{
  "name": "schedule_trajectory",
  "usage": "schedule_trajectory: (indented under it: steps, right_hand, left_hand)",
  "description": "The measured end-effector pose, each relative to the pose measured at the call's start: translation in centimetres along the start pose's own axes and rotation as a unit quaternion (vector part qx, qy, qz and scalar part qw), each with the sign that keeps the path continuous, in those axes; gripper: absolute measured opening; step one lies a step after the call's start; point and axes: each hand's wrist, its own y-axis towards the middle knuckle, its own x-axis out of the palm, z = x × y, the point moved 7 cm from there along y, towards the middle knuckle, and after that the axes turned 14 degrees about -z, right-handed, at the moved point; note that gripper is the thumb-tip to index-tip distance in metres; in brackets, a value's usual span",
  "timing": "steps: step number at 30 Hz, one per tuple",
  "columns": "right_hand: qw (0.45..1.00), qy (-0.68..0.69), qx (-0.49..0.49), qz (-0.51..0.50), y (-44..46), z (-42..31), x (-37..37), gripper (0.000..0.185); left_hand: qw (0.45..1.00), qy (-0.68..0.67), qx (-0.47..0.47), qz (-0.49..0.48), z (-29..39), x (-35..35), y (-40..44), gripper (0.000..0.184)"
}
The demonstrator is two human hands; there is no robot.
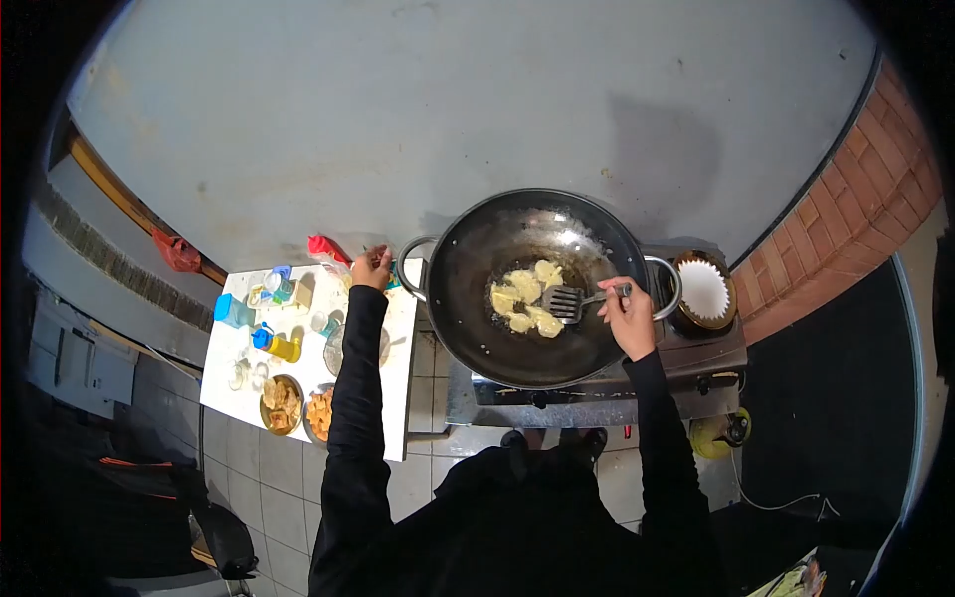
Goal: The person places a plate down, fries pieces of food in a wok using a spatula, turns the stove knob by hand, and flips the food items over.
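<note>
A large dark wok (468, 343) with two loop handles sits on the stove, and several pale yellow pieces of food (517, 286) lie in oil at its middle. My right hand (629, 320) is closed around the handle of a slotted metal spatula (565, 303). The spatula's head rests among the food pieces on their right side. My left hand (371, 269) is over the back right corner of the white table, just left of the wok's left handle (411, 269). Its fingers are curled together; what they hold, if anything, is too small to make out.
On the white table (224, 383) stand a red-capped bottle (326, 247), a yellow bottle (284, 345), jars and two bowls of food (282, 405). Right of the wok, a pot with white fluted paper (704, 291) sits on the stove (597, 403). A gas cylinder (711, 435) stands below.
</note>
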Motion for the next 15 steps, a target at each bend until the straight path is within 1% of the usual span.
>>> schedule_trajectory:
  steps: [2,4,5,7,11,15]
  right_hand:
    - [1.0,0.01,-0.012,0.0,0.1,0.3,0.3,0.009]
    - [0.999,0.033,-0.005,-0.023,0.2,0.3,0.8,0.009]
    - [0.999,0.033,-0.004,-0.024,0.1,0.3,0.7,0.009]
    - [0.997,0.081,-0.014,-0.01,-0.2,0.0,0.4,0.009]
    - [0.998,0.048,-0.019,-0.038,-1.4,-2.4,-0.2,0.01]
    - [0.997,0.032,-0.038,-0.058,-2.7,-4.1,0.6,0.008]
  left_hand:
    - [1.0,0.002,0.005,0.0,0.5,0.0,-0.1,0.032]
    - [0.999,0.006,-0.037,-0.012,0.7,0.0,-0.3,0.034]
    - [0.999,0.006,-0.037,-0.012,0.6,0.1,-0.2,0.034]
    - [1.0,-0.005,0.009,0.013,0.6,-0.1,-0.3,0.03]
    - [1.0,-0.002,0.002,0.011,0.3,-0.5,-0.5,0.029]
    - [0.999,-0.014,0.02,0.021,0.3,-0.9,-0.9,0.03]
